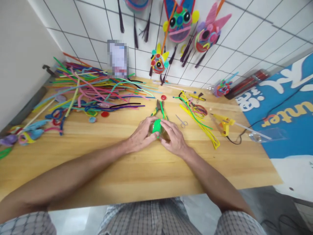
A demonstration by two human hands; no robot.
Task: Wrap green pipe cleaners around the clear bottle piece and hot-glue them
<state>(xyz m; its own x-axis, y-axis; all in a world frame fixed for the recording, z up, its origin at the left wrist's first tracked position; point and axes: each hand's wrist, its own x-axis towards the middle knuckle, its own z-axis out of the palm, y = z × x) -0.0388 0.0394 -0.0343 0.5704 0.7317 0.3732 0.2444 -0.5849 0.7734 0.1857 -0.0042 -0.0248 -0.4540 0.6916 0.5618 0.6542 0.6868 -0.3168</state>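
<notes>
Near the middle of the wooden table, my left hand (142,134) and my right hand (174,136) close from both sides round a small rounded object with a bright green band (156,126) across it. Clear, shiny parts show at its sides; my fingers hide the rest. A green strip (161,109) sticks up from behind the object, over pliers (159,105) with green and yellow handles that lie just beyond my fingertips. Small scissors (182,122) lie to the right of my right hand.
Colourful pipe cleaners (97,88) are heaped at the back left. Yellow strips (207,130) and a yellow glue gun (225,124) with its cable lie right. A red disc (163,97) lies behind the pliers. Decorated masks (179,24) hang at the tiled wall.
</notes>
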